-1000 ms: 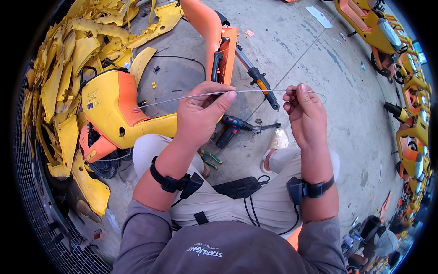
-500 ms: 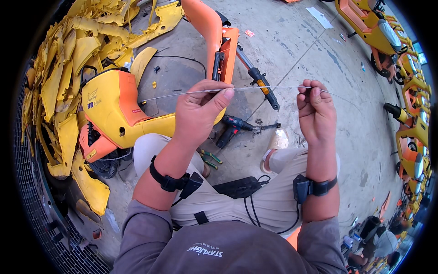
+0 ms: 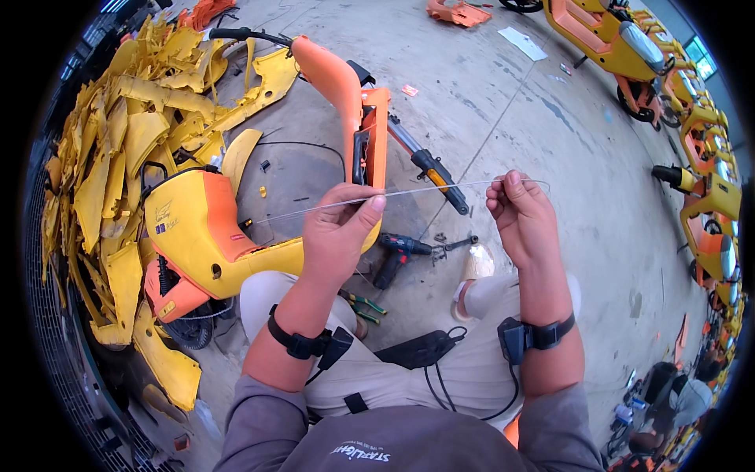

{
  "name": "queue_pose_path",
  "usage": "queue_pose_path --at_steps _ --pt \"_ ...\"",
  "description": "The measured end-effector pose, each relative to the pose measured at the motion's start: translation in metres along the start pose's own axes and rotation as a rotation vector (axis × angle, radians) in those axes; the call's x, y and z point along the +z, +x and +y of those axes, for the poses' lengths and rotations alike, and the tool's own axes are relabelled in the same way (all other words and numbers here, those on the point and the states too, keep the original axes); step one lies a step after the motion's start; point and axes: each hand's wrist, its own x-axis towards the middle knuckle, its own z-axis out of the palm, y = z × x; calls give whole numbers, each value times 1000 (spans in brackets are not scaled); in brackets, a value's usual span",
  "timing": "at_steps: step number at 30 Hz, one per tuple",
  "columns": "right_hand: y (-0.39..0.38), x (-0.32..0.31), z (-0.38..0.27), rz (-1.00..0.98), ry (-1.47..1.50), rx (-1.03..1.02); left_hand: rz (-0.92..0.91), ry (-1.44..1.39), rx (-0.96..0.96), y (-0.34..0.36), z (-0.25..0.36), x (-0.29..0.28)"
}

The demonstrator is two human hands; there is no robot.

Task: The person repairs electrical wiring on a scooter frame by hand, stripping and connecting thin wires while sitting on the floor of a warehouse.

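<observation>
My left hand point(image 3: 343, 228) pinches a thin pale wire point(image 3: 440, 187) between thumb and fingers, with one length trailing left toward the yellow-and-orange scooter body point(image 3: 189, 236). My right hand point(image 3: 519, 216) is closed on the same wire near its curved right end, so it stretches across between the two. Below the wire, a black-and-red cordless drill point(image 3: 397, 256) lies on the concrete floor, with green-handled pliers point(image 3: 362, 307) near my left foot. Behind, an upright orange scooter front point(image 3: 330, 79) stands beside a black-and-silver fork tube point(image 3: 432, 173).
A large pile of yellow plastic panels point(image 3: 118, 173) fills the left. Along the right stands a row of yellow scooters point(image 3: 708, 220). An orange part point(image 3: 460, 12) lies at the back. Another person point(image 3: 684, 405) is low at the lower right, among assorted items.
The camera view has tilted up, so everything sits lower. Over the last half second my right hand has come slightly leftward toward my left hand, both still on the wire.
</observation>
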Motion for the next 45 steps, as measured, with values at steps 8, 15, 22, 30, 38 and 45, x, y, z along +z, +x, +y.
queue_pose_path --at_steps 8,15,22,30,38,45 --pt "-18 -12 -16 120 -8 -182 -53 12 -90 10 6 14" --pt "-9 -18 -17 45 38 -217 -22 -195 -108 28 -35 -15" --pt "-33 -16 -27 174 145 -183 -35 -130 -89 17 -9 15" --pt "-29 -29 -19 214 118 -257 -94 -120 -62 22 -9 5" --pt "0 -13 -27 161 -27 -216 -47 -207 -48 47 -15 -46" --pt "-10 -36 -37 201 -30 -284 -21 -297 -37 59 -10 -13"
